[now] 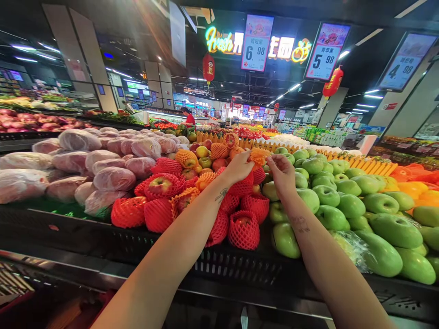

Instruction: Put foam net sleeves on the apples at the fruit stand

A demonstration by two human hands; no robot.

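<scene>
My left hand [240, 167] is closed on an orange foam net [258, 156] above a heap of apples wrapped in red foam nets [244, 230]. My right hand [281, 171] reaches in from the right with curled fingers, touching the same orange net at its right side. Both hands hover over the line where the netted apples meet the green apples [349, 187]. Whether a fruit sits inside the orange net is hidden by my fingers.
Plastic-wrapped reddish fruits [114, 178] fill the left of the stand. A black crate edge [236, 265] runs along the front. Price signs [256, 43] hang overhead. Orange fruit [409, 176] lies at the far right, with more produce stands behind.
</scene>
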